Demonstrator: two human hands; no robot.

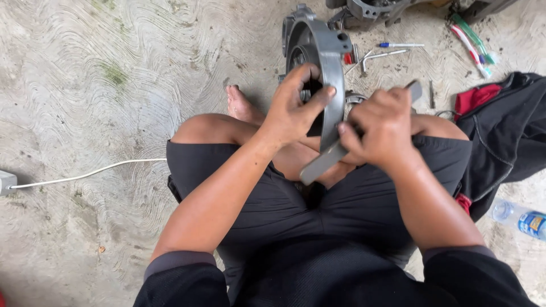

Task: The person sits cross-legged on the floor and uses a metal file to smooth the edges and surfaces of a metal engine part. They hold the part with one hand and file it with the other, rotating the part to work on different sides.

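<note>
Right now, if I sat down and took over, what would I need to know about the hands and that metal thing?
Left hand: fingers grip the rim of the grey metal housing, held upright on edge over the lap.
Right hand: closed around a flat grey metal bar laid against the housing's rim.
Nearby on the concrete floor: a small wrench, a pen, two toothbrushes.
What is done and what is left cannot be told from this view.

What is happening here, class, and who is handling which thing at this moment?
A person sits cross-legged on a concrete floor. Their left hand grips a round grey metal housing held upright over their legs. Their right hand presses a flat metal bar against its rim. Small tools lie beyond.
</note>
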